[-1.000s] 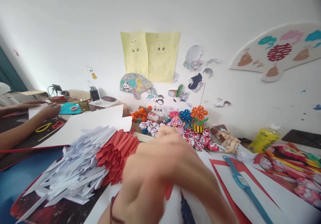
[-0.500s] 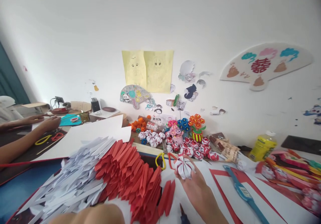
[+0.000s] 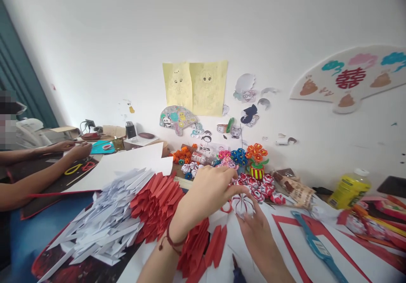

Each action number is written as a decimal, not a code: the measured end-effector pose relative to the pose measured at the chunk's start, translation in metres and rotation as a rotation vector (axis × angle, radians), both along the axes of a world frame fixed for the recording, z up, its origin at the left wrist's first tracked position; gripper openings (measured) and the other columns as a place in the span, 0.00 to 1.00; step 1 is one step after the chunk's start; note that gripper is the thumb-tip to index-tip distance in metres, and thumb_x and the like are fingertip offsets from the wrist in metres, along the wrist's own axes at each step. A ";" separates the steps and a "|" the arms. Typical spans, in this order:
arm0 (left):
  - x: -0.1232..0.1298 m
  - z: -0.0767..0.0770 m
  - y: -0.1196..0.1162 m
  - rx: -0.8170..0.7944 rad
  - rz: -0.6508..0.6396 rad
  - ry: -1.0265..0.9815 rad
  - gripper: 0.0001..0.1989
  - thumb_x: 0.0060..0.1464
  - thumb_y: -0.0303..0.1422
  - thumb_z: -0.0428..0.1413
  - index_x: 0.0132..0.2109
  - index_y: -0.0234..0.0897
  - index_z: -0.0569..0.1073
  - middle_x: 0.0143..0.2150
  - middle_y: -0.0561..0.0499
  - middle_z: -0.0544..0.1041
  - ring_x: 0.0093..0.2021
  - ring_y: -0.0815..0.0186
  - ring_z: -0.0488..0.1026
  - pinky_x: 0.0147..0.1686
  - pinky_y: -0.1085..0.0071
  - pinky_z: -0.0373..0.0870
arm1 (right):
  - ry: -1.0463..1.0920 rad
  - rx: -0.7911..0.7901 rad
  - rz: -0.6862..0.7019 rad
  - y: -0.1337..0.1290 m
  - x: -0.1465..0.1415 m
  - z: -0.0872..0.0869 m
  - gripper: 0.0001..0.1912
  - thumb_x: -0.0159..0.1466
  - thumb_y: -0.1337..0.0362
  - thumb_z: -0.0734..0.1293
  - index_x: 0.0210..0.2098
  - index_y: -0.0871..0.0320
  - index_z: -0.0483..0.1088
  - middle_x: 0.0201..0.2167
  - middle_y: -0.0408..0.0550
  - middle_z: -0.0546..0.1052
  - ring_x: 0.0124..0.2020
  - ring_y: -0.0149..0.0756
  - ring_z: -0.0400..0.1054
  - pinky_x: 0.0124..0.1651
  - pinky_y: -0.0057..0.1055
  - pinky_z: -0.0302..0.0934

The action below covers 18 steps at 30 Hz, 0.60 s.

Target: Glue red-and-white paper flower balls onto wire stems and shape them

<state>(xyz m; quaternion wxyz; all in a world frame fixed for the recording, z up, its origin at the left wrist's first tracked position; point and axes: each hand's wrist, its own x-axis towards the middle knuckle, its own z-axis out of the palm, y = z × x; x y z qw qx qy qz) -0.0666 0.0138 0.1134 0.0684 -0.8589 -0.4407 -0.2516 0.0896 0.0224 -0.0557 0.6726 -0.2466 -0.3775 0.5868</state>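
Note:
A white folded paper ball with thin red stripes (image 3: 242, 206) is held up by my right hand (image 3: 258, 228), whose fingers wrap its lower and right sides. My left hand (image 3: 211, 188), a dark red cord on its wrist, reaches over from the left and its fingertips touch the top of the ball. Below the hands, a dark pointed tool (image 3: 237, 270) lies on white paper. Left of it are two red folded strips (image 3: 216, 245), beside a large heap of red folded pieces (image 3: 158, 202) and a heap of white ones (image 3: 111, 219).
More striped balls (image 3: 256, 188) and small craft flowers (image 3: 256, 152) stand behind the hands. At the right lie a blue knife-like tool (image 3: 320, 249) and a yellow bottle (image 3: 349, 188). Another person's hands (image 3: 79, 149) work at the far left.
My left hand has risen from the bottom edge across the red heap to the ball in my right hand. The view has turned slightly left, showing more of the other person.

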 end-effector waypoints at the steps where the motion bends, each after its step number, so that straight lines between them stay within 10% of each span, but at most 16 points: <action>1: 0.000 -0.002 0.001 -0.019 -0.042 -0.002 0.22 0.67 0.50 0.47 0.45 0.38 0.76 0.39 0.49 0.80 0.35 0.62 0.78 0.34 0.69 0.68 | 0.014 -0.028 -0.001 -0.001 0.000 0.002 0.30 0.52 0.61 0.78 0.55 0.44 0.72 0.42 0.45 0.80 0.42 0.39 0.76 0.48 0.38 0.71; 18: -0.012 0.005 -0.009 -0.107 -0.244 -0.319 0.16 0.63 0.44 0.57 0.50 0.39 0.75 0.45 0.51 0.81 0.38 0.67 0.77 0.41 0.70 0.71 | -0.053 0.011 -0.166 -0.022 -0.014 0.027 0.37 0.47 0.65 0.80 0.53 0.44 0.66 0.50 0.43 0.75 0.50 0.39 0.71 0.51 0.37 0.67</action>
